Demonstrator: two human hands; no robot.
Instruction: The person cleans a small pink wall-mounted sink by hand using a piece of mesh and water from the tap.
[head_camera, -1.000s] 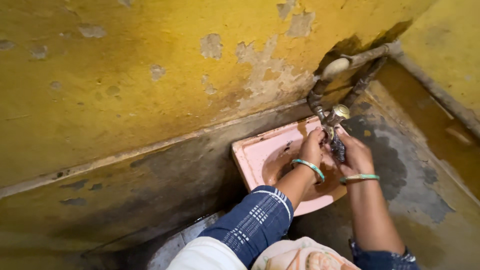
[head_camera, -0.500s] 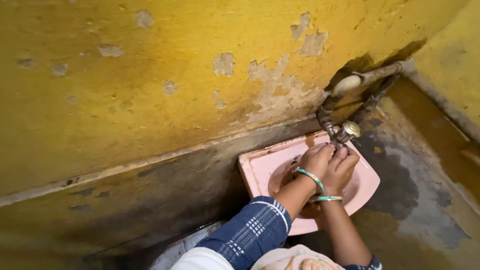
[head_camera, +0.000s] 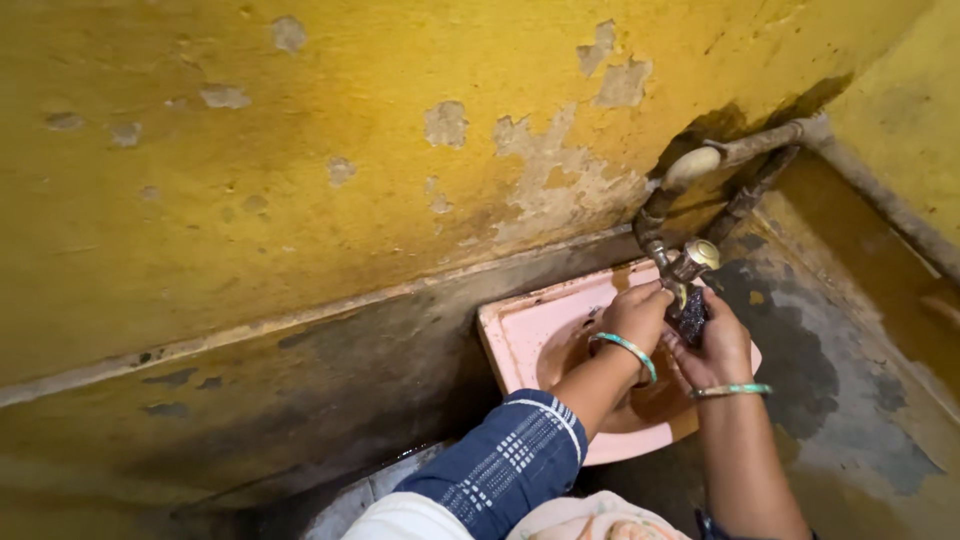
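A peeling yellow wall (head_camera: 300, 190) fills most of the view, its paint flaked off in grey patches and its lower band dark and stained. Fixed low against it is a small pink washbasin (head_camera: 520, 335), its bowl browned with rust-coloured staining. Above the basin a corroded pipe (head_camera: 745, 152) runs along the wall and bends down to a tarnished brass tap (head_camera: 690, 262) with a round pale-gold knob. Directly under the tap's spout sits a small dark, glistening object (head_camera: 690, 315); what it is cannot be told. It lies between the two hands, over the right part of the bowl. The right hand (head_camera: 718, 345), wearing a green bangle (head_camera: 735, 390) at the wrist, is curled around the dark object from below and holds it up to the spout. The left hand (head_camera: 634, 315), with a matching bangle and a blue patterned sleeve (head_camera: 505, 460) behind it, is closed loosely with fingertips touching the tap's spout and the object's left side.
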